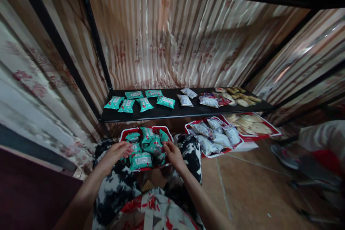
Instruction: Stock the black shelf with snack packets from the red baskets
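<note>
A red basket with a white rim (122, 133) sits between my knees, heaped with small teal packets (140, 160). My left hand (118, 153) is over the basket's left side, fingers stretched towards the packets and holding none that I can see. At the right side, my right hand (174, 153) has its fingers closed at the edge of a teal packet (164, 136); its fingertips are partly hidden. Above the basket, more teal packets (145, 104) lie spaced out in two rough rows on the left of a black shelf (142, 116).
White-and-blue packets (184, 100) and flat golden packs (244, 97) lie farther right on the shelf. Beneath stand a basket of silvery packets (212, 138) and a red tray of pale flat packs (252, 125). Black posts (94, 39) frame the shelf. Another person's shoe (285, 157) shows at right.
</note>
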Available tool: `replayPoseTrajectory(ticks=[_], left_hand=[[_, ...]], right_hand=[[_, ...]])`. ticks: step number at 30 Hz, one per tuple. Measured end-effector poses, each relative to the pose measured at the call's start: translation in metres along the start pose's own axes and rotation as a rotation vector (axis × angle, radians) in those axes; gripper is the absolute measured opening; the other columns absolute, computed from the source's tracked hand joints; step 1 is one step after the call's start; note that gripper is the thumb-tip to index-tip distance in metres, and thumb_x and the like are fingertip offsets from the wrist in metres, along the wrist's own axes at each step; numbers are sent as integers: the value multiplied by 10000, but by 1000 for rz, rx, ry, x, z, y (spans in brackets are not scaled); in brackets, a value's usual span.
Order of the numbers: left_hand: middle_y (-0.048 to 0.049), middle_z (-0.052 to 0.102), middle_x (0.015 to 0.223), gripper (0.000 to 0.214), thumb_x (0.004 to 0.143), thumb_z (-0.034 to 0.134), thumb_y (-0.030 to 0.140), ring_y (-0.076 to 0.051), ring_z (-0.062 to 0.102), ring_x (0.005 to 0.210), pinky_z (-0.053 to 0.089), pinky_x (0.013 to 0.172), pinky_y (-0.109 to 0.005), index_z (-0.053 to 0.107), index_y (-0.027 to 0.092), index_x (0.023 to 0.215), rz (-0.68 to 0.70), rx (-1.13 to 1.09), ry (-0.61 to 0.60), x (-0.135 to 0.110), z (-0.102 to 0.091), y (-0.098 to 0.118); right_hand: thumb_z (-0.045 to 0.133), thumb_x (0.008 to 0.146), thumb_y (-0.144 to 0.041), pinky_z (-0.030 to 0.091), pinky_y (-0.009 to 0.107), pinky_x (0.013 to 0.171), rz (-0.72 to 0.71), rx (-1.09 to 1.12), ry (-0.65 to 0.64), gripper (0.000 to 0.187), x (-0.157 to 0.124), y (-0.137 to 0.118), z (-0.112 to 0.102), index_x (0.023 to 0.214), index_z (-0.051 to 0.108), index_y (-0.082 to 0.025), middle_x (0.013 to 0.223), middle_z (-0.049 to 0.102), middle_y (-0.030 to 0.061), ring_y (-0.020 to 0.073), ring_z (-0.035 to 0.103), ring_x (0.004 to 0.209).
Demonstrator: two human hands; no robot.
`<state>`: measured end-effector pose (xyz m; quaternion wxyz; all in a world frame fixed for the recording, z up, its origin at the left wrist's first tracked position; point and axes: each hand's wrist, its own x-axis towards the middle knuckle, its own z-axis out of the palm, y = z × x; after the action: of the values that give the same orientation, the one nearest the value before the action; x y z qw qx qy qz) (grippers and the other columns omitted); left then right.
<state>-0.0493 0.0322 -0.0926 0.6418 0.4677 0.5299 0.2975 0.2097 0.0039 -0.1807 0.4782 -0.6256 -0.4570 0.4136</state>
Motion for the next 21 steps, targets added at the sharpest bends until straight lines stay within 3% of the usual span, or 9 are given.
replayPoseTrajectory(ticks=[5,10,13,16,19,21], left_hand=[[-72,692,783,421,626,677,552,-193,622,751,450,708,-290,652,170,800,-34,25,-43,5,12,-5],[-57,677,763,510,578,672,607,-171,607,727,442,688,-280,640,153,808,-58,50,-70,16,21,-15],[-52,669,757,525,567,665,618,-163,605,712,441,672,-277,631,147,796,-77,34,-100,23,22,-22],[-52,667,751,511,582,650,615,-160,605,701,440,659,-274,625,146,784,-80,25,-101,29,19,-26],[-43,664,737,498,581,648,608,-158,603,694,438,650,-270,631,149,776,-95,48,-97,34,16,-24],[-36,662,728,487,586,642,603,-158,603,692,439,650,-270,632,152,771,-103,64,-95,37,13,-22]], right_hand=[[485,814,-367,468,405,844,-220,-307,43,237,12,3,-2,895,662,-233,939,696,70,251,631,908],[466,851,-335,329,387,1043,-373,-680,-141,362,52,0,20,1149,606,-183,1240,591,96,232,471,1210],[459,864,-392,266,388,1080,-310,-889,-264,478,80,-2,44,1280,505,-162,1381,461,113,235,344,1316],[453,844,-520,270,454,1059,-149,-1031,-318,604,100,-2,66,1370,384,-230,1452,360,97,276,269,1352],[461,808,-580,297,495,1024,-51,-1114,-400,668,110,1,80,1391,330,-280,1470,323,82,315,273,1342],[507,790,-526,332,481,1000,-48,-1131,-467,643,111,4,84,1372,355,-298,1458,344,69,314,315,1320]])
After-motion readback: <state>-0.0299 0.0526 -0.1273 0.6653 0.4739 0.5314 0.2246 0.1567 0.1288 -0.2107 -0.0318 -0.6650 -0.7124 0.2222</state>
